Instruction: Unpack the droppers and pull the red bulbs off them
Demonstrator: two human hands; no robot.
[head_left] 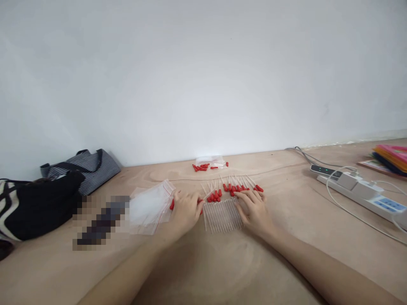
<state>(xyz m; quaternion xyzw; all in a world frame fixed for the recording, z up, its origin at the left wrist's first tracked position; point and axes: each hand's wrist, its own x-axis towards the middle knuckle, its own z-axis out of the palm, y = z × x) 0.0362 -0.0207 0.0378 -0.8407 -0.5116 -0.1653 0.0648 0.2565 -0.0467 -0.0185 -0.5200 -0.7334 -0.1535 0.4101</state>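
Note:
My left hand is closed, thumb and fingers pinching a dropper by its red rubber bulb; a pale thin tube seems to stick out to the right. Between my hands, clear thin tubes lie side by side in a neat row on the table. My right hand rests at the right end of that row, fingers spread, its thumb by the last tubes. Just behind the row lies a loose pile of droppers with red bulbs, partly covered by my right fingers.
Left of my left hand are stacked clear zip bags. Further back, more red bulbs lie by a small plastic bag. A power strip with cables sits right; black and striped bags stand left.

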